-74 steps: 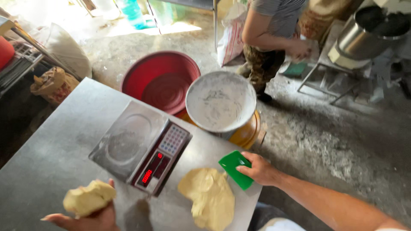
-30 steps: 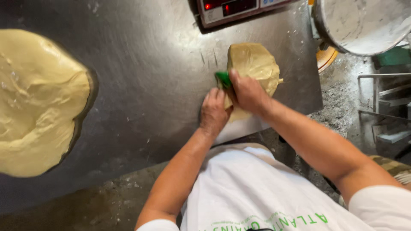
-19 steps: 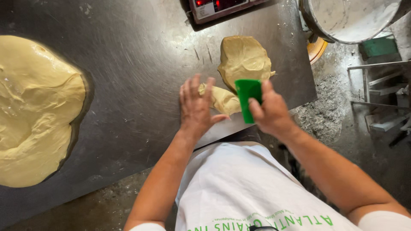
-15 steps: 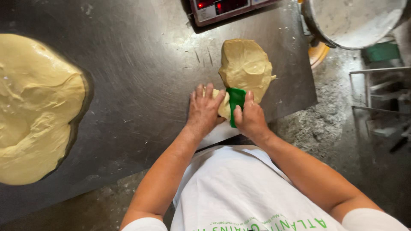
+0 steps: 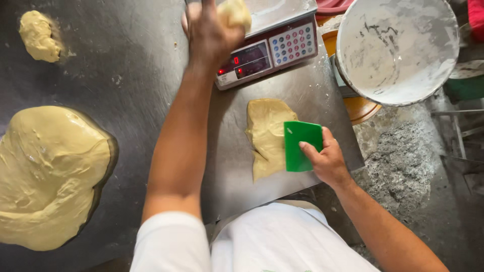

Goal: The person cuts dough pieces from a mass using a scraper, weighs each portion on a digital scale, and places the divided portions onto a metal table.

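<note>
Your left hand (image 5: pixel 209 30) is stretched out over the grey digital scale (image 5: pixel 275 43) at the far edge of the dull steel bench (image 5: pixel 146 80), fingers curled around a small pale-yellow lump of dough (image 5: pixel 234 12). The lump sits right above the scale's pan; whether it touches the pan I cannot tell, and the red display is lit.

Your right hand (image 5: pixel 327 161) grips the flat green plastic scraper (image 5: pixel 300 146) by its near edge, thumb on top. The blade lies against the right side of the flattened slab of yellow dough (image 5: pixel 267 136), which rests close to the bench's front edge, just before the scale.

So how far along does it look? One portion is in hand at the scale. One small rounded dough piece (image 5: pixel 38 35) lies at the far left corner, well apart from everything else. The slab under your scraper looks to have plenty left in it, and the big soft mound of dough (image 5: pixel 48 176) on the left looks untouched, so most of the dough appears to be unportioned.

Off the bench's right end stands a round white flour-dusted bucket (image 5: pixel 398 48), and beyond it a rough grey floor (image 5: pixel 403 166).
</note>
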